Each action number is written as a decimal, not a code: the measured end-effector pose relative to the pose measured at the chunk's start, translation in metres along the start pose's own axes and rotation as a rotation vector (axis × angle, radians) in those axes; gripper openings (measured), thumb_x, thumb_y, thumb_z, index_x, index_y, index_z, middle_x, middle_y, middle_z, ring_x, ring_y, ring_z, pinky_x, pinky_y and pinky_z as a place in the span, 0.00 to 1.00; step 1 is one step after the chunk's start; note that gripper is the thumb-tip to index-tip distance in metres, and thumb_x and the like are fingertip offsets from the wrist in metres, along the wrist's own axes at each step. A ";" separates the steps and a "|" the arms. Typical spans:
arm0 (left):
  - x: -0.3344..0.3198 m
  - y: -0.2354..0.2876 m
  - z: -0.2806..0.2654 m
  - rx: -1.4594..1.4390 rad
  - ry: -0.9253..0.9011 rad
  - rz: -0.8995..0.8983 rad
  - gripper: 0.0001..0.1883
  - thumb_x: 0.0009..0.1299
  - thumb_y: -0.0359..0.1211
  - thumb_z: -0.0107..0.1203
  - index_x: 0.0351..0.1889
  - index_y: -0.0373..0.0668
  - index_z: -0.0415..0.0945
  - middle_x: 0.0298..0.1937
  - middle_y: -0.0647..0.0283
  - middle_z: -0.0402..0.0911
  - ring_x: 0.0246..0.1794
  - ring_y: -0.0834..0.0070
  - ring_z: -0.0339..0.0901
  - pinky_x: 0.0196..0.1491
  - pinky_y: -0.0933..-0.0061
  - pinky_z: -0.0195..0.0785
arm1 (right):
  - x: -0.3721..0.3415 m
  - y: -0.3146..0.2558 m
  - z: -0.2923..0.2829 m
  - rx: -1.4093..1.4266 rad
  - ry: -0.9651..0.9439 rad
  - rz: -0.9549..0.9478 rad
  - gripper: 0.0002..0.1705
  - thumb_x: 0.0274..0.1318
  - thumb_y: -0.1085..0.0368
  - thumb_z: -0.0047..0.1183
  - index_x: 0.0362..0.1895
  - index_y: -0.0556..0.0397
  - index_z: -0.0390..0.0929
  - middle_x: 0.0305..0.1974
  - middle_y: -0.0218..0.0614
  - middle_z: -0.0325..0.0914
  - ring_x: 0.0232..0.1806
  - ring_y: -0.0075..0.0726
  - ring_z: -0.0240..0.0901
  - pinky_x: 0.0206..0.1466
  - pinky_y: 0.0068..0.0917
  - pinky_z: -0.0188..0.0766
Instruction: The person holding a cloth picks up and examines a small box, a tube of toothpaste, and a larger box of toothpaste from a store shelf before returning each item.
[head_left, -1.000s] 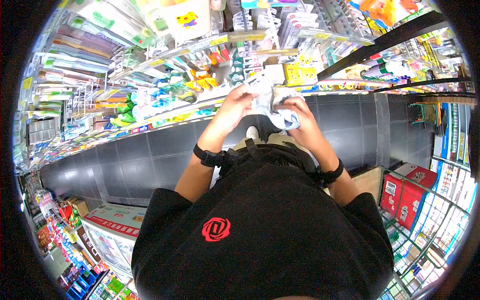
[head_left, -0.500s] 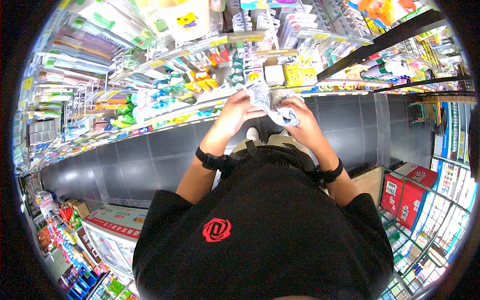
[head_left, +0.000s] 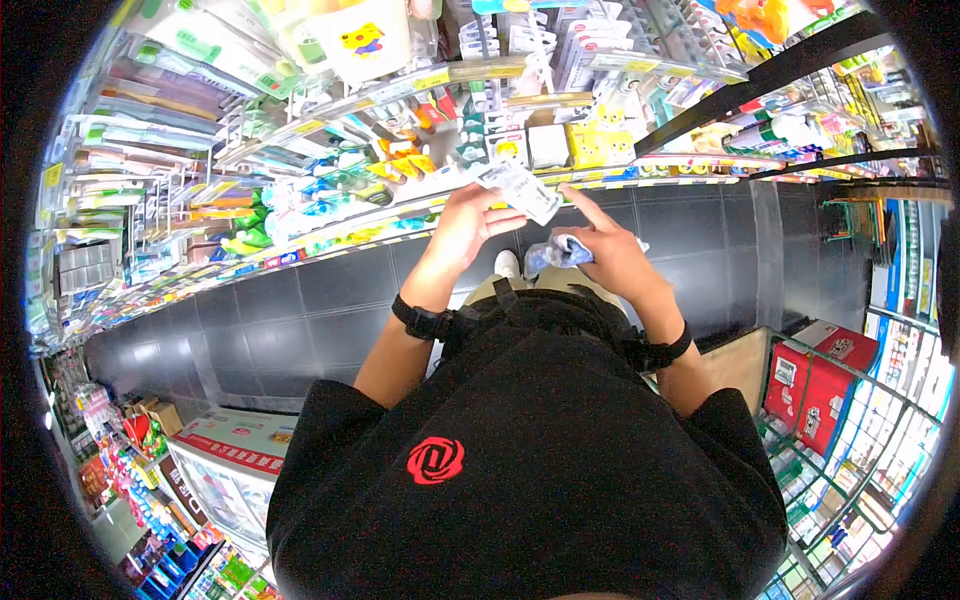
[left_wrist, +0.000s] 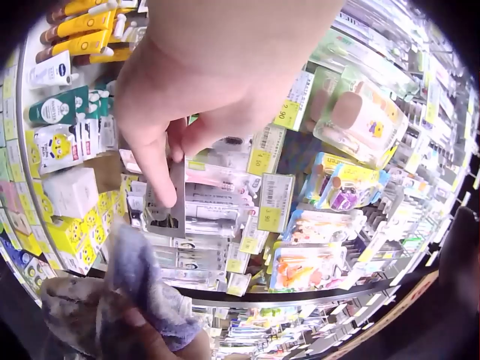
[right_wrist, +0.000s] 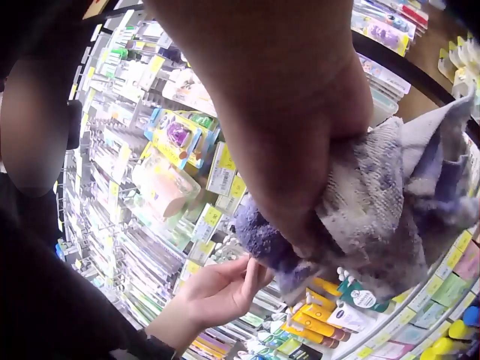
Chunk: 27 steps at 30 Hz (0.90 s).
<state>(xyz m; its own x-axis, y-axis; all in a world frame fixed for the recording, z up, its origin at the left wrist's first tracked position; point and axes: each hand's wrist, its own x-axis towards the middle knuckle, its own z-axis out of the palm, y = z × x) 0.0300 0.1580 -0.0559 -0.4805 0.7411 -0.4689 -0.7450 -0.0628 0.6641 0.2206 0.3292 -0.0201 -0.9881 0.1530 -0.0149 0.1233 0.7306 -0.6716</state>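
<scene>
The left hand (head_left: pixel 464 226) pinches a small flat card-like package (head_left: pixel 526 192) in front of the shelf; in the left wrist view its thumb and finger grip the package (left_wrist: pixel 166 210) at its edge. A stained white and purple-blue cloth (head_left: pixel 558 254) is bunched in the right hand (head_left: pixel 618 258), below and to the right of the package. In the right wrist view the cloth (right_wrist: pixel 367 202) hangs out of the right hand (right_wrist: pixel 289 172), partly hiding its fingers. The right index finger extends toward the package in the head view.
Shelves of toothbrushes, tubes and hanging packs (head_left: pixel 400 165) stretch ahead and left. A white box (head_left: pixel 548 147) stands beside yellow boxes (head_left: pixel 600 145). Dark floor tiles (head_left: pixel 340 300) lie below. A red box (head_left: pixel 815 385) sits at the right behind a wire frame, a glass-sided case (head_left: pixel 225 460) at lower left.
The right hand has moved right and down with the cloth, away from the left hand. The package in the left hand is now uncovered, where the cloth was in front of it.
</scene>
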 end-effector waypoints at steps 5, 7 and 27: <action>0.000 -0.009 0.000 0.053 -0.060 -0.089 0.16 0.75 0.31 0.51 0.54 0.27 0.70 0.54 0.44 0.80 0.51 0.51 0.83 0.52 0.54 0.81 | 0.004 0.008 0.013 -0.007 0.036 -0.092 0.28 0.42 0.76 0.60 0.52 0.48 0.82 0.71 0.35 0.67 0.62 0.51 0.73 0.61 0.41 0.75; -0.002 -0.009 -0.004 0.135 -0.056 -0.142 0.20 0.74 0.36 0.55 0.56 0.27 0.71 0.55 0.47 0.79 0.50 0.56 0.84 0.49 0.60 0.82 | 0.002 0.016 0.018 0.026 0.057 -0.085 0.29 0.42 0.77 0.61 0.54 0.49 0.81 0.68 0.37 0.70 0.61 0.52 0.74 0.61 0.41 0.75; 0.068 0.009 -0.013 1.496 0.041 0.533 0.04 0.68 0.29 0.60 0.38 0.43 0.78 0.31 0.57 0.84 0.32 0.64 0.83 0.37 0.65 0.75 | -0.038 0.080 0.057 0.849 0.104 0.333 0.23 0.61 0.69 0.61 0.61 0.57 0.76 0.60 0.36 0.79 0.58 0.30 0.75 0.63 0.28 0.69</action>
<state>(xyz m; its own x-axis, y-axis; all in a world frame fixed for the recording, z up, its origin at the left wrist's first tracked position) -0.0152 0.1992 -0.0897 -0.5564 0.8309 -0.0032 0.6021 0.4058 0.6876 0.2625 0.3437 -0.1158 -0.8952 0.3572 -0.2665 0.2508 -0.0903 -0.9638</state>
